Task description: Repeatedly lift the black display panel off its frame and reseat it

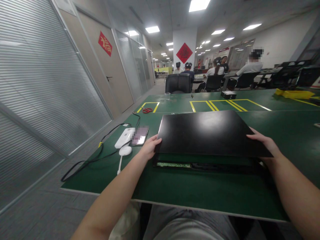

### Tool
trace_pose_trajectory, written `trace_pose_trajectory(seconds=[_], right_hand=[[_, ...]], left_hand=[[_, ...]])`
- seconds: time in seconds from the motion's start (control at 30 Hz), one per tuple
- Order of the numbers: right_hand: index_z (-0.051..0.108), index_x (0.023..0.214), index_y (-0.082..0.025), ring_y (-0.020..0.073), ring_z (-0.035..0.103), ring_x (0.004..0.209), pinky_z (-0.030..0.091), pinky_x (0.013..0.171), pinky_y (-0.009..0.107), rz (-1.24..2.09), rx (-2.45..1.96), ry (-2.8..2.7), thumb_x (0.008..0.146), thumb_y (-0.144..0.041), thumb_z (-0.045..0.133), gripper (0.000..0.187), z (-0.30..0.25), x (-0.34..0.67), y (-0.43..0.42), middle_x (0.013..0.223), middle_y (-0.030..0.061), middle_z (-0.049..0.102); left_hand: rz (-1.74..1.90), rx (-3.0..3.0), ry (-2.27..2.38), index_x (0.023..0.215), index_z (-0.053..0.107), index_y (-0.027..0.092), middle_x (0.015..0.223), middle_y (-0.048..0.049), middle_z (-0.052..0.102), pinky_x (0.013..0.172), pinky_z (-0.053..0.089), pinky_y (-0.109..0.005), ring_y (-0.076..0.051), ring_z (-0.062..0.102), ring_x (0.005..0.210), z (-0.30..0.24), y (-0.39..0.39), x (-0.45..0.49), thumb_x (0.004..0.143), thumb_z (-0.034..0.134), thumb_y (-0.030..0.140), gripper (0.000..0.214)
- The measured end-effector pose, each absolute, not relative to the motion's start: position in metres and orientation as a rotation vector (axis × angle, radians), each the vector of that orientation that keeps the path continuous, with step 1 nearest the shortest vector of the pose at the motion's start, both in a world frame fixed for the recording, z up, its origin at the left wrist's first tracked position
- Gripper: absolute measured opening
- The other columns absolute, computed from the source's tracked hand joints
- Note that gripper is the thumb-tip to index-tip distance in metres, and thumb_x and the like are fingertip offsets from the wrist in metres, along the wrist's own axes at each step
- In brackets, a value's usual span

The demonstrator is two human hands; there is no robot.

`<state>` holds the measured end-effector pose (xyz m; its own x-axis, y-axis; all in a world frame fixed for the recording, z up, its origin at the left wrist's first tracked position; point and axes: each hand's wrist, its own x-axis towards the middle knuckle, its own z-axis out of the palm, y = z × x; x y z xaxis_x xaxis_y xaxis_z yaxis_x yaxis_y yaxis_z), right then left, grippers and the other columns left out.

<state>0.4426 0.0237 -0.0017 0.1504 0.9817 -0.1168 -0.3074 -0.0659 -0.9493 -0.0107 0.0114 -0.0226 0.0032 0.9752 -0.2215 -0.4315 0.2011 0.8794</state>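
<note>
A thin black flat panel (pixel 210 133), like a display panel, is held tilted above the table between my two hands. My left hand (pixel 151 146) grips its left edge, with the thumb on the upper face. At the right edge my right hand (pixel 266 145) holds it the same way, thumb on top and the other fingers hidden beneath. Below the panel's near edge shows a dark strip with a green circuit board (pixel 173 165). Whether that strip is joined to the panel I cannot tell.
On the green table (pixel 195 186), a white device (pixel 123 138), a phone (pixel 141 136) and black cables (pixel 85 161) lie to the left. Red-handled scissors (pixel 147 110), a clear cup (pixel 167 96), a small black box (pixel 228 95) and a yellow item (pixel 295 94) stand farther back. Several people sit beyond.
</note>
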Motion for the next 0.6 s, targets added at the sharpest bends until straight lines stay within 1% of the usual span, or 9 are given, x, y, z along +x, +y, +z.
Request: trace_pose_trajectory(seconds=[0.1, 0.17, 0.3, 0.4, 0.47, 0.53, 0.6], right_hand=[[0.072, 0.113, -0.029, 0.0284, 0.075, 0.083, 0.064, 0.067, 0.036, 1.314, -1.15, -0.849, 0.057, -0.009, 0.07, 0.06, -0.004, 0.447, 0.026, 0.102, 0.005, 0.077], [0.074, 0.11, -0.027, 0.0293, 0.075, 0.078, 0.063, 0.063, 0.037, 1.339, -1.202, -0.84, 0.053, -0.004, 0.072, 0.061, -0.006, 0.45, 0.029, 0.098, 0.0061, 0.077], [0.076, 0.097, -0.023, 0.0286, 0.073, 0.065, 0.062, 0.054, 0.035, 1.341, -1.314, -0.787, 0.05, 0.003, 0.073, 0.054, -0.01, 0.453, 0.035, 0.085, 0.0078, 0.077], [0.077, 0.092, -0.022, 0.0258, 0.072, 0.061, 0.061, 0.053, 0.031, 1.278, -1.375, -0.765, 0.05, 0.006, 0.073, 0.051, -0.013, 0.454, 0.037, 0.079, 0.007, 0.076], [0.076, 0.093, -0.02, 0.023, 0.071, 0.061, 0.061, 0.054, 0.027, 1.221, -1.392, -0.748, 0.052, 0.006, 0.072, 0.048, -0.014, 0.454, 0.039, 0.077, 0.0066, 0.076], [0.075, 0.095, -0.018, 0.0198, 0.071, 0.062, 0.06, 0.054, 0.024, 1.198, -1.36, -0.725, 0.058, 0.002, 0.068, 0.042, -0.015, 0.455, 0.041, 0.077, 0.0071, 0.075], [0.074, 0.097, -0.016, 0.0176, 0.071, 0.062, 0.059, 0.056, 0.022, 1.215, -1.291, -0.692, 0.064, -0.002, 0.062, 0.037, -0.015, 0.458, 0.043, 0.077, 0.0081, 0.075]], left_hand=[[1.267, 0.701, 1.0, 0.111, 0.073, 0.015, 0.095, -0.0079, 0.079, 0.075, 0.059, -0.029, -0.021, 0.075, 0.083, -0.021, 0.01, -0.01, 0.071, 0.076, 0.005, 0.041], [1.264, 0.709, 0.999, 0.113, 0.073, 0.016, 0.097, -0.0076, 0.079, 0.076, 0.06, -0.03, -0.021, 0.075, 0.085, -0.021, 0.01, -0.01, 0.07, 0.077, 0.006, 0.045], [1.248, 0.706, 1.008, 0.114, 0.072, 0.016, 0.097, -0.0082, 0.079, 0.075, 0.06, -0.03, -0.022, 0.075, 0.085, -0.021, 0.01, -0.01, 0.071, 0.075, 0.005, 0.045], [1.247, 0.69, 1.017, 0.111, 0.073, 0.015, 0.097, -0.0085, 0.079, 0.075, 0.06, -0.029, -0.022, 0.075, 0.086, -0.02, 0.01, -0.01, 0.072, 0.073, 0.004, 0.04], [1.248, 0.687, 1.027, 0.11, 0.073, 0.015, 0.096, -0.0084, 0.079, 0.075, 0.06, -0.028, -0.022, 0.075, 0.086, -0.019, 0.01, -0.009, 0.072, 0.073, 0.005, 0.039], [1.249, 0.69, 1.04, 0.11, 0.073, 0.015, 0.095, -0.008, 0.079, 0.073, 0.059, -0.027, -0.02, 0.075, 0.082, -0.019, 0.01, -0.009, 0.072, 0.074, 0.005, 0.039], [1.252, 0.692, 1.048, 0.11, 0.073, 0.015, 0.093, -0.0074, 0.079, 0.07, 0.059, -0.026, -0.018, 0.074, 0.075, -0.02, 0.011, -0.009, 0.073, 0.073, 0.005, 0.038]])
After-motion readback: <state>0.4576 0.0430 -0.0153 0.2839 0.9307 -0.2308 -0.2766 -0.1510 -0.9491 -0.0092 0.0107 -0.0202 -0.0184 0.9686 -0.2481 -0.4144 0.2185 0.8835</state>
